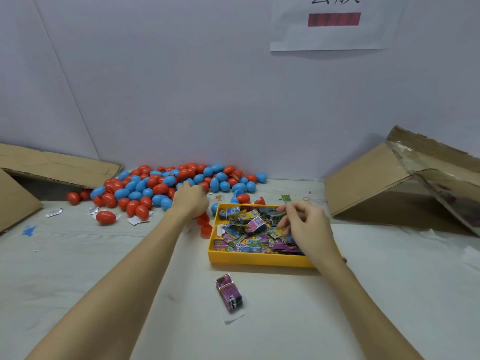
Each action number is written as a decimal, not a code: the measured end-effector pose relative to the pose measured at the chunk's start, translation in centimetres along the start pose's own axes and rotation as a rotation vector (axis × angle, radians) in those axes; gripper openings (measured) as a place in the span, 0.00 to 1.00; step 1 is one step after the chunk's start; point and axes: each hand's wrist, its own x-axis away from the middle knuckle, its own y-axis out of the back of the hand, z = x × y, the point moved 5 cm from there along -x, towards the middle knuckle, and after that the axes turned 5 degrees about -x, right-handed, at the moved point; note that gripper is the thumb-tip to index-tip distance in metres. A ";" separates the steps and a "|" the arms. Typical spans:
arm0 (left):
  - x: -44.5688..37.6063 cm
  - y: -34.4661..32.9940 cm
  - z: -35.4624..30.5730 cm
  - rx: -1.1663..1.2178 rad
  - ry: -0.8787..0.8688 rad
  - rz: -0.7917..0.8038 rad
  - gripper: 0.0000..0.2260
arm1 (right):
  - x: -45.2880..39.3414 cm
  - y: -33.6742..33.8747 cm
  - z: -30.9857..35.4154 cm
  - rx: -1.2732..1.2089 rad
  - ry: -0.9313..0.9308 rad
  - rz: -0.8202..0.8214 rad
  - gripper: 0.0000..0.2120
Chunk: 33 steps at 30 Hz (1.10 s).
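A: Nine o'clock on the table [104, 255]?
B: Brown cardboard box [52, 165] tipped on its side, mouth turned inward. Just past it, toward eleven o'clock, a heap of red and blue plastic eggs [161, 183] against the wall. A few strays and white paper slips [137, 220] along its near edge.
A: And the left hand [191, 201]?
B: Stretched out to the heap's near rim, about eleven o'clock. Back of the hand up, fingers bent down among the eggs. Cannot tell whether closed round one, with the fingertips hidden.
A: Nearer, around six o'clock?
B: One small purple box [229, 292] lying alone on the table, well apart from both hands, with a white slip under its near end.
A: Then toward twelve?
B: Yellow tray [257, 259], just right of the left hand, some red eggs just beside its left wall. Full of small printed packets [249, 229], heaped loosely.
A: Right hand [304, 224]?
B: Over the tray's right half, about one o'clock. Fingers curled, tips down at the packets. Cannot tell whether pinching any, too blurred there.
A: Higher up?
B: White paper sheet [330, 35] with a red bar, on the wall at one o'clock.
A: Far right?
B: At three o'clock, a second cardboard box [376, 185] on its side, flaps spread.
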 end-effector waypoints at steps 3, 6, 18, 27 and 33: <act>1.7 1.3 -0.1 0.138 -0.007 -0.160 0.12 | 0.0 -0.1 -0.1 0.011 0.003 0.006 0.12; 5.2 2.6 -1.3 0.446 -0.076 -0.227 0.09 | 0.1 -0.4 0.0 0.054 0.016 0.008 0.12; 15.7 3.8 -5.4 0.842 -0.354 -0.234 0.15 | 3.1 -2.6 4.3 0.215 0.463 0.117 0.14; 16.6 3.9 -6.5 0.612 -0.538 -0.379 0.15 | 3.5 -3.9 4.1 -0.105 0.227 0.130 0.08; 16.7 4.3 -6.7 0.766 -0.527 -0.370 0.15 | 3.2 -3.4 3.6 -0.172 0.080 0.152 0.17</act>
